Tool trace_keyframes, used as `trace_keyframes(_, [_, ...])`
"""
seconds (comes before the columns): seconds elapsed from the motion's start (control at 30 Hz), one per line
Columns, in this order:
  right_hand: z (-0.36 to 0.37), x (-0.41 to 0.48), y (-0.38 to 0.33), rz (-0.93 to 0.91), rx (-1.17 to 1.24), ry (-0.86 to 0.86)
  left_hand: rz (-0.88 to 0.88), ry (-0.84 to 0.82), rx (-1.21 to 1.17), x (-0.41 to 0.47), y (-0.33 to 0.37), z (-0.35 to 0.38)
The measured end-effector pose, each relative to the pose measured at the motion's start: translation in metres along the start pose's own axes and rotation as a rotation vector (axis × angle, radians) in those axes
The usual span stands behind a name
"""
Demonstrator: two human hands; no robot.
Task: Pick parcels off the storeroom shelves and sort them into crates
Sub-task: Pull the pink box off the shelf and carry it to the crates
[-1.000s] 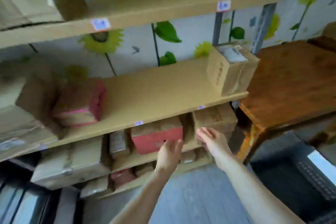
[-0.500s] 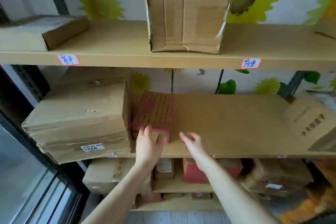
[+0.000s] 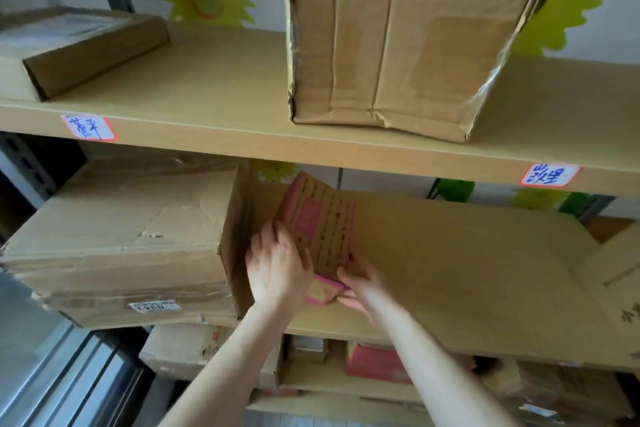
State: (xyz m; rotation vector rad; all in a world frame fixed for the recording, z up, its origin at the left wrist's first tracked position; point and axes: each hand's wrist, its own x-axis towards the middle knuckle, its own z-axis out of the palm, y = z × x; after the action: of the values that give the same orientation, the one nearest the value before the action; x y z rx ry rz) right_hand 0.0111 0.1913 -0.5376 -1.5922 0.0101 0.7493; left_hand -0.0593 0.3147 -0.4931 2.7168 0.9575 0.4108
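Item: parcel [image 3: 320, 229], tilted on the middle shelf [image 3: 467, 270], box [image 3: 128, 246] close at its 9 o'clock. Left hand [image 3: 277, 274] grip curls round its 9 o'clock edge; right hand [image 3: 360, 288] pinches the 5 o'clock corner. Risk, we judge: the corner pinch slips and the parcel drops.

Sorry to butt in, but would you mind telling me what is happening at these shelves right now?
A person is taking hold of a small pink-edged parcel on the middle shelf. The left hand grips its left side, next to a large cardboard box. The right hand, somewhat blurred, appears to pinch its near corner. The parcel has not yet been carried off the shelf, and no crate is in view.
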Motion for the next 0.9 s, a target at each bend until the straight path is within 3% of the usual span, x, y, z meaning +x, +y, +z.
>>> trace_keyframes(0.1, [-0.018,-0.002,-0.006,-0.011,-0.130,0.108,-0.057,-0.004,-0.105,-0.007,0.007,-0.003])
trace_keyframes(0.17, [-0.029,-0.004,-0.012,-0.110,-0.301,0.241,0.050,0.000,-0.206,-0.019,0.018,-0.001])
trace_keyframes(0.23, [-0.039,-0.011,-0.022,-0.187,-0.300,0.356,0.138,0.009,-0.385,-0.031,0.029,0.002])
trace_keyframes(0.3, [-0.053,-0.016,-0.031,-0.193,-0.239,0.424,0.088,0.024,-0.534,-0.032,0.029,0.011])
trace_keyframes(0.37, [-0.066,-0.021,-0.034,-0.152,-0.257,0.375,-0.027,-0.066,-0.606,-0.025,0.025,0.022])
trace_keyframes(0.43, [-0.072,-0.025,-0.030,-0.071,-0.261,0.229,-0.145,-0.333,-0.723,-0.022,0.022,0.030])
trace_keyframes(0.5, [-0.074,-0.026,-0.023,-0.056,-0.244,0.128,-0.198,-0.451,-0.835,-0.025,0.026,0.033])
trace_keyframes(0.6, [-0.077,-0.028,-0.022,-0.056,-0.172,0.073,-0.204,-0.231,-0.967,-0.029,0.027,0.035])
trace_keyframes(0.7, [-0.075,-0.022,-0.014,0.090,-0.171,0.068,-0.303,-0.010,-1.116,-0.023,0.030,0.024])
trace_keyframes(0.8, [-0.066,-0.017,0.000,0.081,-0.273,0.330,-0.184,-0.110,-1.124,-0.020,0.038,0.020])
trace_keyframes(0.9, [-0.066,-0.020,-0.004,0.037,0.195,0.447,0.021,-0.228,-1.032,-0.022,0.044,0.026])
